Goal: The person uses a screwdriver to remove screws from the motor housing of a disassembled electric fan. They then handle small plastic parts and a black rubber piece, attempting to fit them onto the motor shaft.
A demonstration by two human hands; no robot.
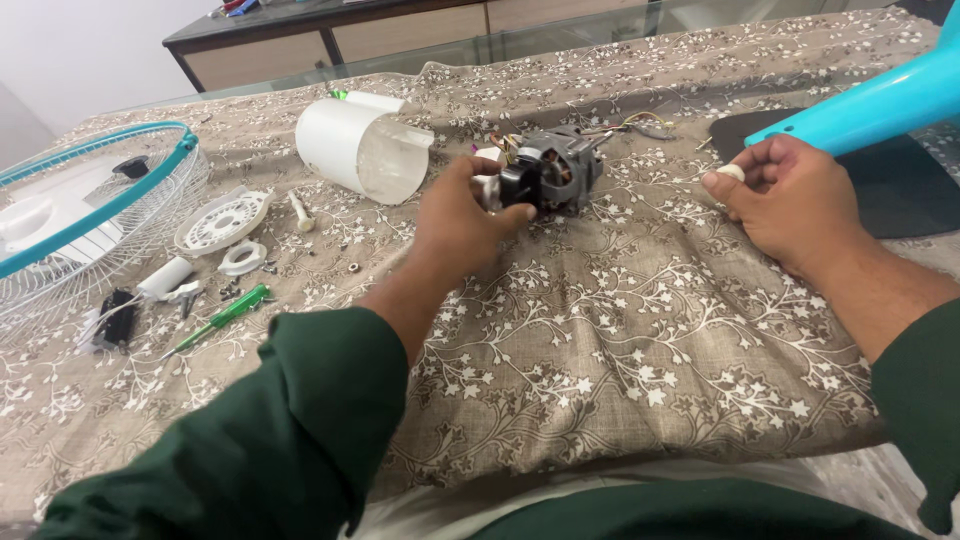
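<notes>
— What has each hand got?

— The left hand (462, 215) is clamped on the fan motor (555, 172), fingers wrapped over its near end, holding it just above or on the floral cloth (620, 330) near the middle of the table. The right hand (790, 195) is curled loosely with a small white piece (733, 172) pinched at thumb and fingertip, resting beside the turquoise fan stand (880, 100).

— What could go wrong from here?

— The thin coloured wires (640, 125) trail off the far side of the motor. If the motor is turned or lifted sharply, I judge they could snag on the cloth and tear at their joints (they look fine and bare at the ends).

— And the little part?

— It is small and pale; if the pinch slackens, it could drop onto the busy white-flowered print and be hard to find.

— Anything on the left?

— Loose bits lie there: a green screwdriver (225, 312), a white ring (242, 257), a round white plate (223, 222), tiny screws, with the white housing (360, 148) tipped on its side and the wire fan guard (95, 215) at the edge. A dragging sleeve (270, 430) could sweep the small ones off, and the cloth is soft and rumpled, so the housing might roll.
</notes>
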